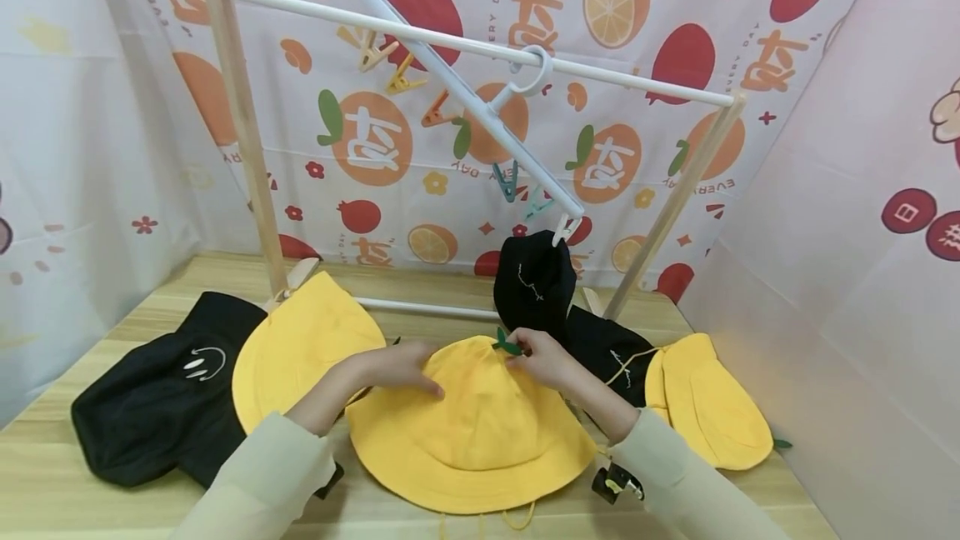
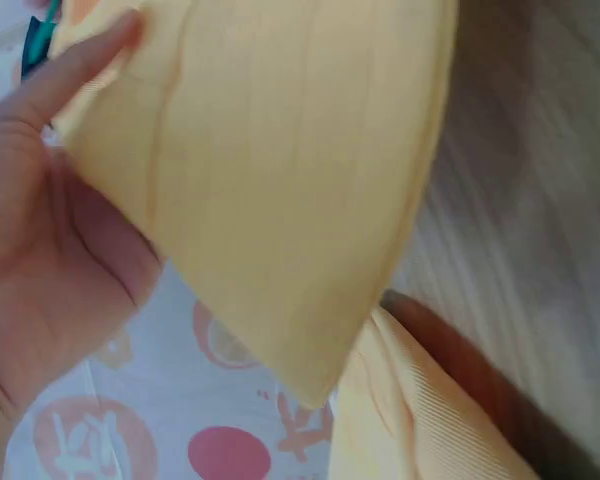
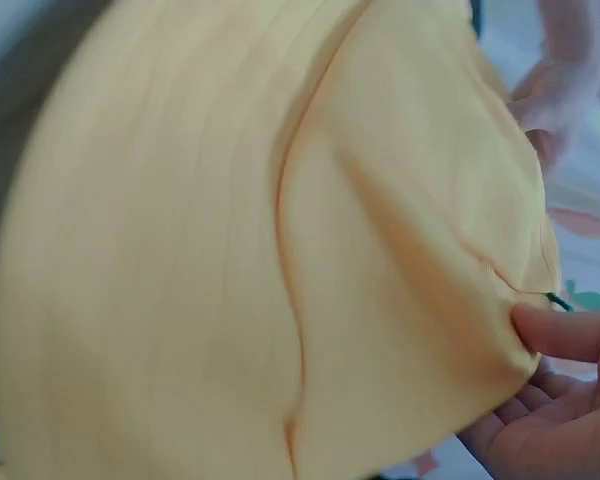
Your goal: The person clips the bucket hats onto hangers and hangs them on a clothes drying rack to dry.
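Observation:
A yellow bucket hat with a green leaf tab on its crown is held up over the front of the table, brim toward me. My left hand grips the crown's left side, thumb in front and fingers behind the cloth. Near the leaf, my right hand pinches the crown's top; in the right wrist view its thumb presses on the yellow fabric. Just behind, a black cap hangs from a white clip on the hanger.
A wooden rack with a white rod carries the tilted hanger and several coloured clips. Left lie a black hat with a smile print and another yellow hat. Right lie a black hat and a yellow hat.

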`<state>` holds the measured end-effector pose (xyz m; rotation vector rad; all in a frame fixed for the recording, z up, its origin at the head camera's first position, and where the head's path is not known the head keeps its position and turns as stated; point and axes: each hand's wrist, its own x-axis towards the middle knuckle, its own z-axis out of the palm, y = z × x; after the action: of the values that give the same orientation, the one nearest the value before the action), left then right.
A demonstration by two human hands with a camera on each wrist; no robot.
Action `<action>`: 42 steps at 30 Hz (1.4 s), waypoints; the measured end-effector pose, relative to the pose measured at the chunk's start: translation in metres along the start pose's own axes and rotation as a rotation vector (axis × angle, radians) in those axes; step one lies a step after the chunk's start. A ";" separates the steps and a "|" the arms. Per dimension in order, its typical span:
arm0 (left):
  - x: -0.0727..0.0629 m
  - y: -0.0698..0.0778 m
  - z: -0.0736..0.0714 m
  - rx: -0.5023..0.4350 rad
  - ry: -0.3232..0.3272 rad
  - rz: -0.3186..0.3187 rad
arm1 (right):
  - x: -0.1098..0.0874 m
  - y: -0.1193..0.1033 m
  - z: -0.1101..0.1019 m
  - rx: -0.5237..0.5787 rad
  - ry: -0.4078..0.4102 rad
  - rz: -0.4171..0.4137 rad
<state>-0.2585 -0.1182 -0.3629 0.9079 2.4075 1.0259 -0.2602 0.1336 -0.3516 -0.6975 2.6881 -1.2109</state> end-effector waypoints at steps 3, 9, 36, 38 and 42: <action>-0.006 -0.003 0.001 -0.128 -0.023 0.057 | -0.001 -0.009 0.001 0.122 0.015 0.035; -0.020 0.001 0.000 -0.283 0.007 0.099 | -0.001 -0.018 0.002 0.226 0.033 0.054; -0.044 0.022 -0.034 -0.094 0.214 0.114 | 0.002 -0.014 -0.016 0.108 0.011 -0.080; -0.044 0.023 -0.036 -0.083 0.235 0.121 | 0.004 -0.015 -0.017 0.092 0.024 -0.089; -0.045 0.025 -0.040 -0.018 0.292 0.117 | 0.009 -0.017 -0.022 0.044 0.037 -0.098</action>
<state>-0.2378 -0.1556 -0.3141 0.9597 2.6001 1.3017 -0.2679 0.1350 -0.3231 -0.8168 2.6761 -1.3144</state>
